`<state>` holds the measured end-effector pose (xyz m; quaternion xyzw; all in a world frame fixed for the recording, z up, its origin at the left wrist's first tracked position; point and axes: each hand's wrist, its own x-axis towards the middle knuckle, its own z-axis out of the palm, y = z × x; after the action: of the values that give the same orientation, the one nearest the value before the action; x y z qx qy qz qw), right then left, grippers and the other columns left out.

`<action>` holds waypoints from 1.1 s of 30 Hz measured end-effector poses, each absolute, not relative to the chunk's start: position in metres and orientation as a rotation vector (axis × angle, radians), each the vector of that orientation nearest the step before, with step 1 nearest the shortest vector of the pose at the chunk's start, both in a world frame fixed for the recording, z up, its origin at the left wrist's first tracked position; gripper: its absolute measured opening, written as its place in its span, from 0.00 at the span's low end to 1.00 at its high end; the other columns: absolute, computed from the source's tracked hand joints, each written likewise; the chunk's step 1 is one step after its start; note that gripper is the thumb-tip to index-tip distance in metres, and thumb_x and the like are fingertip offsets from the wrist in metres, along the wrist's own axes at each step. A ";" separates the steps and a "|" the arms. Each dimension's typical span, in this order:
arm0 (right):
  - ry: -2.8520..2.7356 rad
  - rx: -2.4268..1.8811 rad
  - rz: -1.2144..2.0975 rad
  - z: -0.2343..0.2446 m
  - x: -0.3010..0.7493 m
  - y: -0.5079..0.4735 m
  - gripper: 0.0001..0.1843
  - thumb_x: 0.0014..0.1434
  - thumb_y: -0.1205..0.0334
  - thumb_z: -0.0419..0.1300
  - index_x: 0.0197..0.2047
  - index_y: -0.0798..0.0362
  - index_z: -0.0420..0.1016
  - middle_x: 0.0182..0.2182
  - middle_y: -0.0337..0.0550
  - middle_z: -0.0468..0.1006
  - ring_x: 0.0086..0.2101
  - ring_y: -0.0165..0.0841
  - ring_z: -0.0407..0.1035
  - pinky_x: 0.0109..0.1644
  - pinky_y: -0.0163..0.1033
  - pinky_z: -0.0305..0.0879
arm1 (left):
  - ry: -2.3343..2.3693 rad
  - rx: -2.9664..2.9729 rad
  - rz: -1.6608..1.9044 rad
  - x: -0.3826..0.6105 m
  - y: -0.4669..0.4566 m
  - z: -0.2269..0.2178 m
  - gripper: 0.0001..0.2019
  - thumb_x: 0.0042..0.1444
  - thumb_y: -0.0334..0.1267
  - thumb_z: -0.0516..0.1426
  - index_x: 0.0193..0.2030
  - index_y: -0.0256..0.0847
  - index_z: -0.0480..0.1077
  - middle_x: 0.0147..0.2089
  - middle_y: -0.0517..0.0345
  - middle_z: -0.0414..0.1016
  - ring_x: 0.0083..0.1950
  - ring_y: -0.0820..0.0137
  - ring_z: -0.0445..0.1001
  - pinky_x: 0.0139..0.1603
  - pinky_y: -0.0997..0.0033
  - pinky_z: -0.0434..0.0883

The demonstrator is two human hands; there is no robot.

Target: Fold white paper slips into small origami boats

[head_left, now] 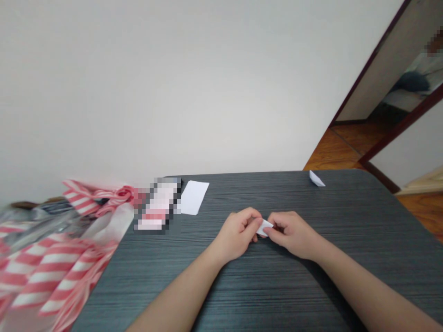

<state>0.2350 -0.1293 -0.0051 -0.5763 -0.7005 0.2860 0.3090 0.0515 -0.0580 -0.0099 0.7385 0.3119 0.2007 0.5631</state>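
Now I see the left hand (237,233) and right hand (294,234) nearly closed, pinching a small folded white paper (265,227); another folded paper (316,179) lies farther, and one flat white sheet (194,197) lies unfolded.

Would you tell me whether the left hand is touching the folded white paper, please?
Touching: the head view shows the left hand pressed on the folded white paper.

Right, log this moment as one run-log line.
left hand: pinching small folded white paper | right hand: pinching same paper | surface: dark grey striped table
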 end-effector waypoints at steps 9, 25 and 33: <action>-1.794 -1.488 0.858 -0.001 0.236 -0.132 0.15 0.65 0.63 0.56 0.26 0.54 0.70 0.18 0.33 0.69 0.21 0.26 0.62 0.28 0.31 0.56 | 0.736 1.734 0.479 0.051 -0.056 -0.011 0.12 0.64 0.44 0.53 0.33 0.40 0.69 0.22 0.63 0.71 0.24 0.74 0.71 0.27 0.76 0.65; -1.718 -1.487 0.837 -0.001 0.237 -0.132 0.14 0.65 0.64 0.54 0.27 0.53 0.70 0.20 0.34 0.70 0.23 0.28 0.64 0.29 0.33 0.57 | 0.714 1.756 0.424 0.052 -0.059 0.005 0.14 0.64 0.40 0.53 0.30 0.38 0.72 0.26 0.59 0.77 0.24 0.76 0.70 0.28 0.78 0.65; -1.660 -1.507 0.820 0.001 0.238 -0.133 0.16 0.66 0.63 0.53 0.25 0.53 0.67 0.19 0.34 0.69 0.22 0.28 0.63 0.29 0.33 0.57 | 0.705 1.702 0.417 0.052 -0.059 -0.002 0.13 0.64 0.43 0.53 0.33 0.38 0.71 0.29 0.56 0.79 0.25 0.74 0.70 0.29 0.77 0.67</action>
<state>0.2384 -0.1326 0.0008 -0.5870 -0.6464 0.3192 0.3683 0.0525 -0.0595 -0.0019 0.7299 0.3023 0.1789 0.5864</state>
